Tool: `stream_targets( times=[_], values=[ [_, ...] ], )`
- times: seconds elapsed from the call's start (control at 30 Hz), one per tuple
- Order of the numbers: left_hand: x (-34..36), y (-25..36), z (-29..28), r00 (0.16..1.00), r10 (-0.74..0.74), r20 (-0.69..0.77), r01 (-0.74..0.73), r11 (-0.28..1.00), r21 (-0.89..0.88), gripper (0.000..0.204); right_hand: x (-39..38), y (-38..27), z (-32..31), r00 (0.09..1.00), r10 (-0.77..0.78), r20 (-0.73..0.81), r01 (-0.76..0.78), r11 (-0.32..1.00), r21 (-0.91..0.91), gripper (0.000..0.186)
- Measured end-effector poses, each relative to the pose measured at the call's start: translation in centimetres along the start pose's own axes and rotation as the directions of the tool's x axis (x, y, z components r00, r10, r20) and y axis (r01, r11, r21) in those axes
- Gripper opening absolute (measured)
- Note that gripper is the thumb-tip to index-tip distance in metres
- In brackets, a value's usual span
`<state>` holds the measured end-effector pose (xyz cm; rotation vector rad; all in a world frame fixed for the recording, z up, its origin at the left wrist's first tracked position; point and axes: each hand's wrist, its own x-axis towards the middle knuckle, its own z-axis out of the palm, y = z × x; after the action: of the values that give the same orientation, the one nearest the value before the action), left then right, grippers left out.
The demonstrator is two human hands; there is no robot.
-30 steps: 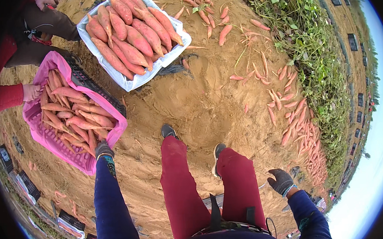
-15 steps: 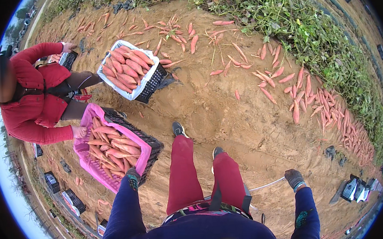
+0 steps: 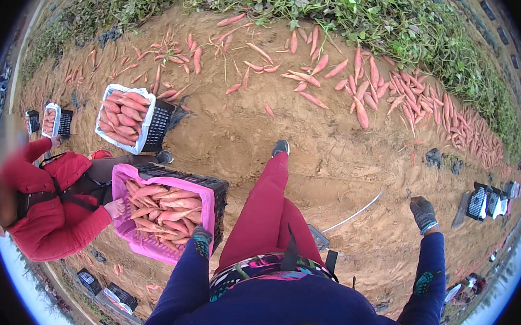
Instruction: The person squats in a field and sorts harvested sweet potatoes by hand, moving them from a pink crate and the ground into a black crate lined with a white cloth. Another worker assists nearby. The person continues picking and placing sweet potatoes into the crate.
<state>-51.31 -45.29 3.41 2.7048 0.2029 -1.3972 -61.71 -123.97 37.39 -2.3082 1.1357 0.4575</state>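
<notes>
one gray-gloved left hand (image 3: 201,233) holds a pink-lined, holey black plastic crate (image 3: 219,209); gray-gloved right hand (image 3: 423,210) sticks out, grip unclear.

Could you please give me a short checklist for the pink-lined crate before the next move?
1. Left hand at the pink-lined crate's rim: ok, at the near right corner.
2. Co-worker's hand at the rim: ok, on the left side.
3. Right hand on the crate: not ok, well apart from it.
4. Sweet potatoes inside the lining: ok, none seen spilling over.
5. Firmness of the left hand's grip: cannot tell.
</notes>
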Motion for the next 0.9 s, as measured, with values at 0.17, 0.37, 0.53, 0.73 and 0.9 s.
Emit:
stream_targets(
  times=[0.17,0.37,0.53,0.73,0.9],
  values=[
    [3.8,4.5,-1.3,0.997,0.066,0.027,-0.068,0.995,0.079,0.042,7.1,-3.8,-1.2,0.997,-0.055,0.052,0.044,0.981,0.188,0.028],
    [7.7,10.6,-3.3,0.992,0.128,0.007,-0.128,0.981,0.147,0.042,10.5,-4.1,-0.4,0.977,0.089,0.193,-0.102,0.993,0.056,0.031],
    [9.4,18.2,-7.3,0.969,0.208,0.135,-0.248,0.835,0.492,0.034,10.8,-0.8,-3.1,0.94,0.199,0.277,-0.181,0.979,-0.088,0.036],
    [9.4,25.4,-6.3,0.953,0.297,-0.061,-0.225,0.827,0.515,0.031,15.2,6.6,-8.4,0.935,0.211,0.286,-0.195,0.977,-0.086,0.035],
    [6.3,34.2,-4.9,0.993,0.101,0.064,-0.12,0.852,0.509,0.034,22.5,17.5,-13.7,0.946,0.098,0.31,-0.068,0.992,-0.107,0.033]
  ],
)
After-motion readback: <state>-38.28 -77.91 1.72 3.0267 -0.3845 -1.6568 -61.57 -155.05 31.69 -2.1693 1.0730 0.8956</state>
